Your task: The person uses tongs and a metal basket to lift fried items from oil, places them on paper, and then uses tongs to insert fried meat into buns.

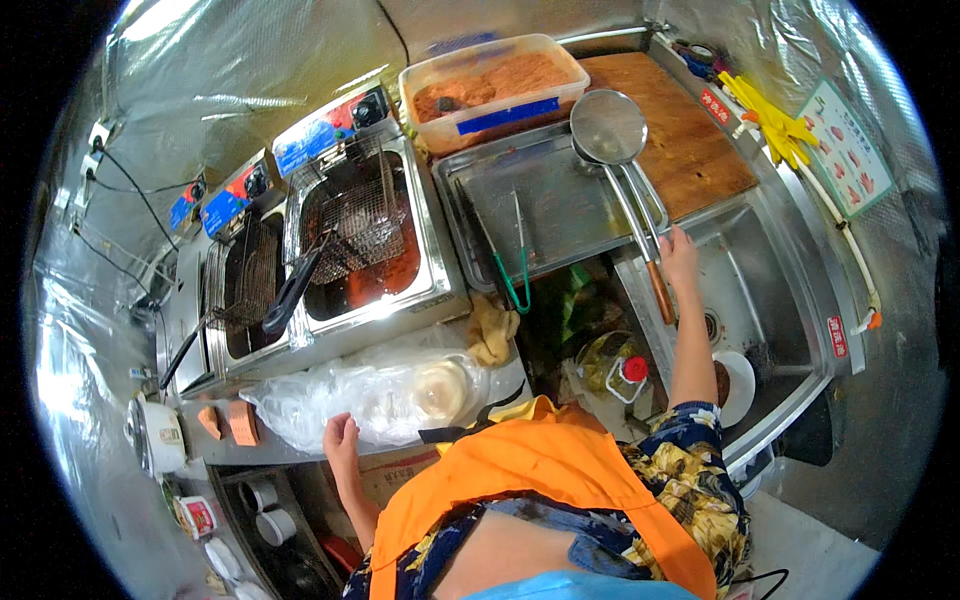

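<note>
My right hand point(679, 258) reaches over the near edge of a metal tray point(520, 205), its fingers closed at the end of a metal handle. A round mesh skimmer point(609, 125) lies there at the tray's right end. Beside my hand, a long wooden-tipped handle point(660, 293) slants down over the sink edge. My left hand point(341, 436) hovers by the counter's front edge, next to clear plastic bags point(345, 390). Its fingers are curled together, with nothing visible in them. Green-handled tongs point(522, 280) rest on the tray's left part.
Fryers with wire baskets point(355, 220) stand at left, one basket handle point(292, 292) jutting toward me. Behind the tray is a plastic tub point(495, 120) of reddish crumbs. A wooden board point(690, 150) and a sink point(765, 290) lie at right. An oil jug point(615, 370) sits below.
</note>
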Available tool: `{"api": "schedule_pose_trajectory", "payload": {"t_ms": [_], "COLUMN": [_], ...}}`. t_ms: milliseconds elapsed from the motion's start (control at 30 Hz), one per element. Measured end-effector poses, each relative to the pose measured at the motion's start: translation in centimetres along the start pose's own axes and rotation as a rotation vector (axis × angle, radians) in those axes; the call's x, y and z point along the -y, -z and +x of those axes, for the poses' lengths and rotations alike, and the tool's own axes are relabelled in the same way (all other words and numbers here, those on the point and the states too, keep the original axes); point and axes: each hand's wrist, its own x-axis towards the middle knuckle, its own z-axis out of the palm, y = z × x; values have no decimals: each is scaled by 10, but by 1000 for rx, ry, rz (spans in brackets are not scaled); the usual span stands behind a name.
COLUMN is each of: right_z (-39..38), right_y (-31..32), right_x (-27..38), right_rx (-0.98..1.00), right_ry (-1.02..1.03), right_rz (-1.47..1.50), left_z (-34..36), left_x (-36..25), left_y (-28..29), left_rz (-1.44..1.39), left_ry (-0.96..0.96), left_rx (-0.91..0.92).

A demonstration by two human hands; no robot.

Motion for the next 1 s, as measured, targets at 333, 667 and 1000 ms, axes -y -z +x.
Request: {"api": "schedule_pose_trajectory", "payload": {"t_ms": [333, 667, 1000], "right_z": [-78, -104, -94], "right_y": [-45, 22, 29], "right_x": [214, 387, 506], "right_rx": [276, 1221, 1242], "right_ry": [555, 183, -264], "right_rz": [213, 1064, 1359], "left_z": [-7, -20, -11], "left_x": [-27, 7, 48], "left_y": [6, 50, 86], "left_rz": [-66, -221, -232], "left_ry": [-22, 27, 87], "left_rx": [-68, -199, -244]}}
